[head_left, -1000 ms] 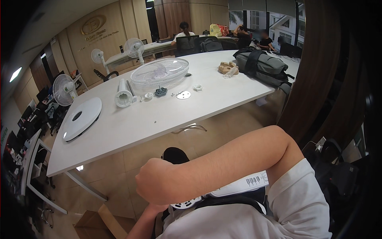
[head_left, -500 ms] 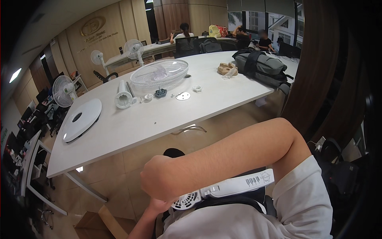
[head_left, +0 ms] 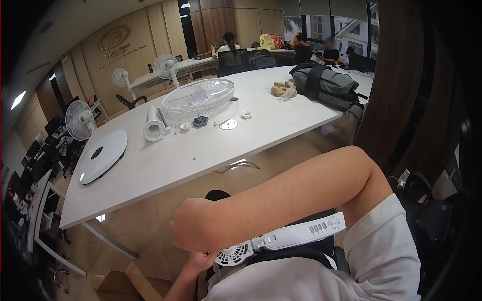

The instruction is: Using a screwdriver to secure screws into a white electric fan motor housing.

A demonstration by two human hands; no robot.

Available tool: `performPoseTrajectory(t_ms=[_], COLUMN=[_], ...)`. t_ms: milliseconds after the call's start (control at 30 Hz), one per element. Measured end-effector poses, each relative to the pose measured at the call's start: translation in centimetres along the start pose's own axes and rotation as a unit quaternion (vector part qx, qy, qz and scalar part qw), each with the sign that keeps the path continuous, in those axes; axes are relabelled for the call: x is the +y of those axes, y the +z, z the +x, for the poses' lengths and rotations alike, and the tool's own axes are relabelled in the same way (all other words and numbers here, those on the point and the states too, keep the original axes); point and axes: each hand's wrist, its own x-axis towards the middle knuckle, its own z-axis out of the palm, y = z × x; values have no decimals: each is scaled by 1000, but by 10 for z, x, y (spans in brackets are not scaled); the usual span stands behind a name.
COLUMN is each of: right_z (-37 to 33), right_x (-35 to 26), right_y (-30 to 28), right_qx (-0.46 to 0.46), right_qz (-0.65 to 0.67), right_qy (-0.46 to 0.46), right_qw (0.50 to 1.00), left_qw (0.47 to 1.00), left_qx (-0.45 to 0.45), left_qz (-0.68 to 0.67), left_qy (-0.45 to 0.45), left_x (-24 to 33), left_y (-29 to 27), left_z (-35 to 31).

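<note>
A white fan motor unit with a slotted round housing lies across my lap, its long control panel pointing right. My left hand grips the edge of the housing, mostly hidden below the other hand. My right hand is curled in front of the housing, its forearm stretched across the unit. The fingers of this hand are turned away, so whatever they hold is out of sight. On the white table ahead are a clear fan grille, a white round base and a white tube.
Small parts sit near the grille: a dark grey knob, a white ring nut and a round metal plate. A grey backpack and a brown wrapped bundle rest farther right. An open cardboard box stands on the floor.
My right hand has shifted slightly left and turned at the wrist. The left hand and the motor unit have hardly moved. The view has tilted a little.
</note>
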Motion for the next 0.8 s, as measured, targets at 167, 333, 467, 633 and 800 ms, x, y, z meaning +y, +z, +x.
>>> performPoseTrajectory(t_ms=[167, 333, 467, 633, 800], right_z=[-3, -2, -11, -8, 2], right_x=[0, -1, -1, -5, 6], right_y=[-3, 1, -7, -4, 3], right_qx=[-35, 13, 26, 25, 44], right_qz=[-2, 41, -18, -25, -25], right_qy=[10, 37, -2, -22, -32], right_qw=[999, 998, 999, 999, 998], left_qw=[1000, 999, 1000, 998, 995], left_qx=[-14, -25, 3, 2, -28], left_qz=[-3, 1, -7, 56, 62], left_qy=[-9, -28, -13, -8, -67], left_x=[-6, -18, -4, -1, 7], left_y=[1, 0, 1, -3, -3], left_z=[-3, -9, -1, -2, -2])
